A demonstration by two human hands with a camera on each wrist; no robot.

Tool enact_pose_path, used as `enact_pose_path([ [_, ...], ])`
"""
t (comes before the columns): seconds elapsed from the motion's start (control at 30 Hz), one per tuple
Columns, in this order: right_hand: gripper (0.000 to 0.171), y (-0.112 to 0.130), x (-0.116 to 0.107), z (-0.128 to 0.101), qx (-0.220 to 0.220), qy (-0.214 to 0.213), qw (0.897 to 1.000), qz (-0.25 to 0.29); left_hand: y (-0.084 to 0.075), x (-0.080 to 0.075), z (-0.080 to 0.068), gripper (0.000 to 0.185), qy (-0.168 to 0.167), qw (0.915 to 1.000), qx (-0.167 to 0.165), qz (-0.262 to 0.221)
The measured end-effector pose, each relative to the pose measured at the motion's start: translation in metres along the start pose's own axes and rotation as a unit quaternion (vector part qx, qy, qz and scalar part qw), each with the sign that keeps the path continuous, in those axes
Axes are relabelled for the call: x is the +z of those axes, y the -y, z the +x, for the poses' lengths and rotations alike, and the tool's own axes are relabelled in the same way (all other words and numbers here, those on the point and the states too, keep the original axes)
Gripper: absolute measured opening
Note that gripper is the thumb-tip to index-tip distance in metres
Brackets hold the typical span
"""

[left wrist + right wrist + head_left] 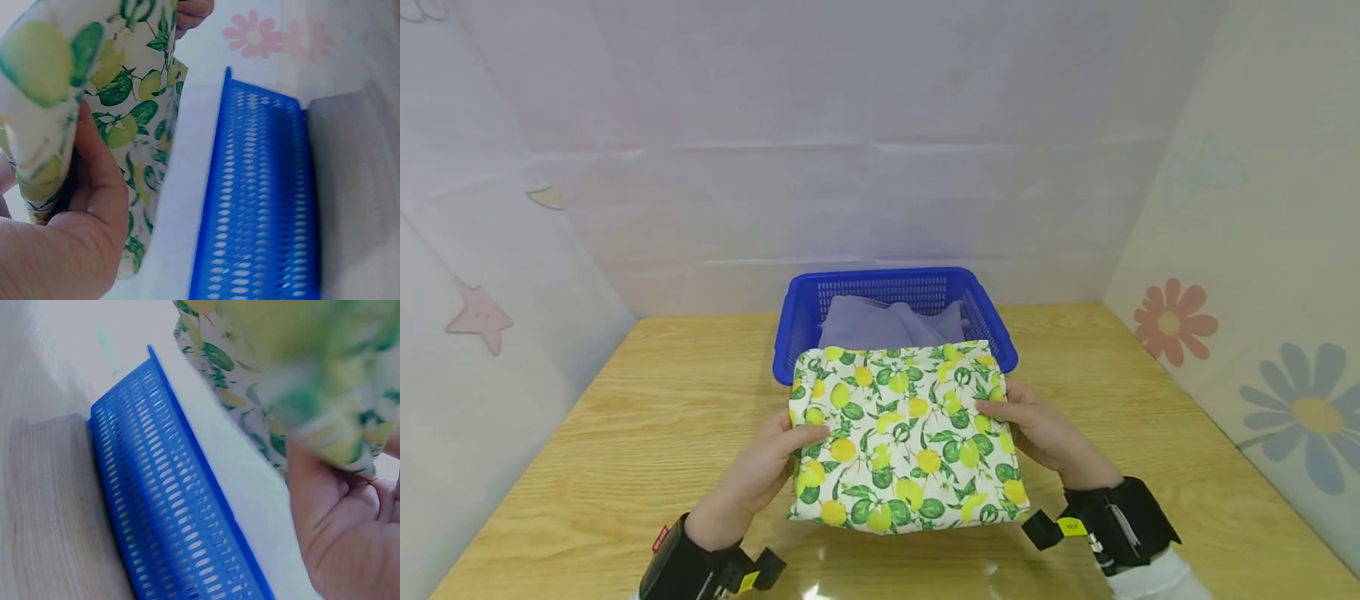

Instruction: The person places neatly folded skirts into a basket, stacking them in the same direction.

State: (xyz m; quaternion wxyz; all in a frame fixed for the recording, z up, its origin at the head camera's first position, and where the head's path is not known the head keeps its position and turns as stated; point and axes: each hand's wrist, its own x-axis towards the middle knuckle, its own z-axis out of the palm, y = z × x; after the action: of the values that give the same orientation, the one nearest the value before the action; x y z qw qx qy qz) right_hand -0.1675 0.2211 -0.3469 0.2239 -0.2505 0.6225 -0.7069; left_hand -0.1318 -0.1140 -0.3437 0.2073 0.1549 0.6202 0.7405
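Observation:
A folded cloth (902, 442) printed with lemons and green leaves is held up flat in front of me, its far edge overlapping the basket's near rim in the head view. My left hand (767, 458) grips its left side, thumb on top and fingers beneath. On the opposite side my right hand (1048, 429) pinches the edge the same way, thumb over the print. Both wrist views show the fabric (134, 94) bending between thumb and fingers. Behind it stands a blue plastic basket (786, 333) with a folded greyish-purple cloth (880, 321) inside.
The wooden table (662, 400) runs back to a pale sheet wall (880, 200). Side panels with flower prints (1176, 321) and a pink star (478, 317) border it left and right. Each wrist wears a black strap (1123, 521) with a small camera.

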Motion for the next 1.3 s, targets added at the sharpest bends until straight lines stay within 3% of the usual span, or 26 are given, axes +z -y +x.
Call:
enact_pose_path([
  [0.17, 0.024, 0.01, 0.005, 0.005, -0.021, -0.066, 0.995, -0.068, -0.013, -0.002, 0.001, 0.05, -0.064, 0.9947, 0.013, 0.08],
  [0.3, 0.019, 0.018, 0.008, 0.017, -0.04, -0.148, 0.984, -0.09, -0.018, -0.001, 0.011, 0.041, -0.132, 0.9814, 0.036, 0.135],
  [0.47, 0.014, 0.029, 0.008, 0.035, -0.069, -0.222, 0.967, -0.104, -0.021, -0.001, 0.028, 0.035, -0.204, 0.9624, 0.087, 0.157],
  [0.53, 0.015, 0.033, 0.006, 0.04, -0.077, -0.24, 0.961, -0.112, -0.021, -0.001, 0.034, 0.032, -0.234, 0.9508, 0.115, 0.168],
  [0.7, 0.032, 0.038, 0.003, 0.052, -0.073, -0.268, 0.948, -0.152, -0.017, -0.008, 0.051, 0.028, -0.297, 0.9233, 0.157, 0.186],
  [0.83, 0.043, 0.032, 0.001, 0.06, -0.071, -0.284, 0.942, -0.164, -0.013, -0.014, 0.062, 0.024, -0.311, 0.9152, 0.174, 0.188],
  [1.13, 0.027, 0.021, -0.005, 0.071, -0.112, -0.3, 0.94, -0.119, -0.011, -0.021, 0.076, 0.016, -0.316, 0.8976, 0.216, 0.219],
  [1.23, 0.032, 0.02, -0.007, 0.076, -0.103, -0.302, 0.939, -0.125, -0.008, -0.024, 0.08, 0.017, -0.316, 0.8927, 0.223, 0.232],
  [1.3, 0.039, 0.018, -0.008, 0.079, -0.092, -0.303, 0.939, -0.136, -0.003, -0.027, 0.083, 0.019, -0.319, 0.8844, 0.223, 0.257],
])
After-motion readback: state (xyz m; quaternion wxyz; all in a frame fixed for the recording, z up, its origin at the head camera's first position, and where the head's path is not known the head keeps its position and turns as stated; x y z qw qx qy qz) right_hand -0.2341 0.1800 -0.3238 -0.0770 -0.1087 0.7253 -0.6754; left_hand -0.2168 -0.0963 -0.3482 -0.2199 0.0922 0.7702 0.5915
